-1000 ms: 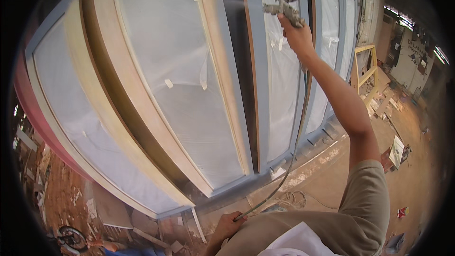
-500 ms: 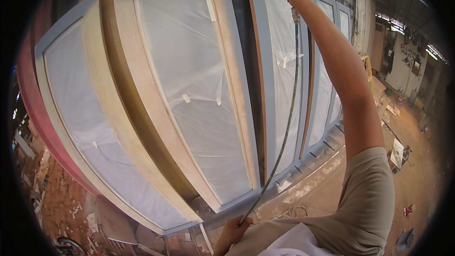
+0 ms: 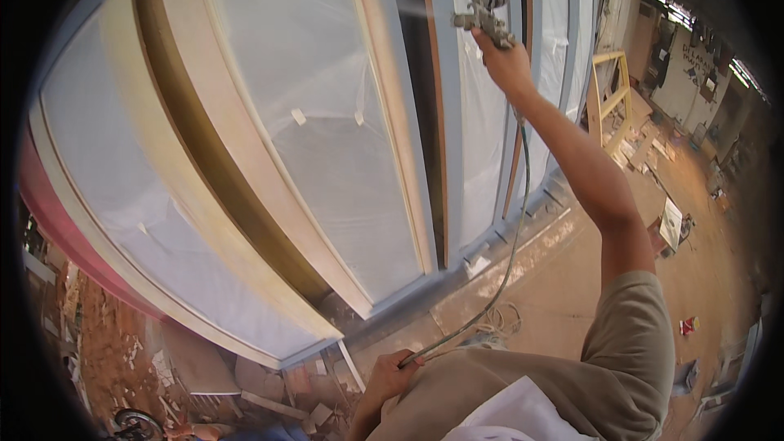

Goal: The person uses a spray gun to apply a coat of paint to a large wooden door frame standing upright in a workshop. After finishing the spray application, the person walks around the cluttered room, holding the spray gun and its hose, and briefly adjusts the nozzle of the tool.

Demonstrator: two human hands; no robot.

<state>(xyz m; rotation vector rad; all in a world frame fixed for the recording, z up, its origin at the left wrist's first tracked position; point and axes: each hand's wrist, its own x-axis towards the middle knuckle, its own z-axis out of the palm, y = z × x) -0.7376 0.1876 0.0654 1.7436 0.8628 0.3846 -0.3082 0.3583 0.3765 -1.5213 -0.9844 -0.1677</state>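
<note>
My right hand is closed around the grip of a spray gun with a dark cup on top. The nozzle points left, and a faint pale mist shows in front of it. Beside the gun is a door panel with blue-grey paint along its right edge and a bare pinkish-cream frame. Its centre is masked with clear plastic film and bits of tape. From the gun a thin hose hangs down to my waist, where my left hand is closed on it.
A cream-framed panel leans at the left by a red curved surface. Blue-grey panels stand at the right. Coiled hose, a yellow frame and wood scraps lie around. Another person's arm shows near a wheel.
My right hand has come down from the top edge with the spray gun, which is now fully visible. The hose hangs slacker. My view has shifted, and another person's arm appears at lower left.
</note>
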